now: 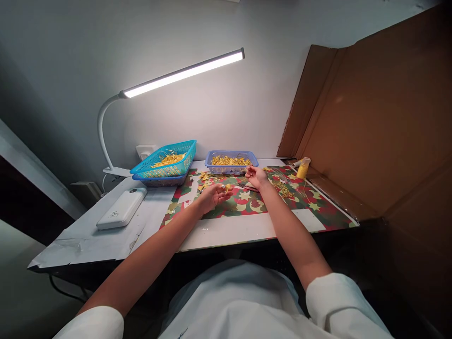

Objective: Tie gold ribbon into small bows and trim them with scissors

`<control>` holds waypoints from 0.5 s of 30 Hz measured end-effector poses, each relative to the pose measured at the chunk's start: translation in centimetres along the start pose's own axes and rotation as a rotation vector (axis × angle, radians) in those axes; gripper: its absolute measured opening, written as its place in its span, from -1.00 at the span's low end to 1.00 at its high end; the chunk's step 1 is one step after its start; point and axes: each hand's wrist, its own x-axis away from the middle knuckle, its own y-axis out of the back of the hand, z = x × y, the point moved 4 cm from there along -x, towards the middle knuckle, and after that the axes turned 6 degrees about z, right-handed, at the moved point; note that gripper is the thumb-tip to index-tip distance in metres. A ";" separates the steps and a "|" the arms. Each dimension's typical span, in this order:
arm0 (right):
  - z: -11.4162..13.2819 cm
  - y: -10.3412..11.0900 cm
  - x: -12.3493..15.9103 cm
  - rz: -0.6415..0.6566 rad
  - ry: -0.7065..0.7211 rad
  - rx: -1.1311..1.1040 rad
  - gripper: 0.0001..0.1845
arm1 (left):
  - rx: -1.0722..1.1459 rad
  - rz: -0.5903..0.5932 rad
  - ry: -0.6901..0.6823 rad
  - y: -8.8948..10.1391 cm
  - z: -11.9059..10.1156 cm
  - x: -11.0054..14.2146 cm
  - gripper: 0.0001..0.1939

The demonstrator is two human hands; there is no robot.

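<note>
My left hand (pixel 211 198) is held low over the patterned sheet, palm partly up, its fingertips closed on a small yellow piece (pixel 228 188). Farther forward and to the right, my right hand (pixel 256 177) is raised with thumb and fingers pinched together. A thin golden strand seems to run from the yellow piece towards the right hand, but what those fingertips grip is too small to make out. Just behind the right hand stands a purple-blue basket (pixel 231 170) of golden pieces. Dark-handled pliers or scissors (pixel 248 187) lie between the hands.
At the left, a turquoise basket (pixel 190 153) of golden strips rests in a darker blue one (pixel 162 181). A white power bank (pixel 122 208) and clamp lamp (pixel 185 73) are nearby. Golden cord (pixel 282 189) and a yellow bottle (pixel 302 168) lie right, beside a cardboard wall (pixel 381 108).
</note>
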 end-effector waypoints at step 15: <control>-1.9 1.3 -0.2 -0.053 -0.034 -0.020 -0.66 | -0.237 0.043 -0.042 0.5 0.3 -0.1 -0.57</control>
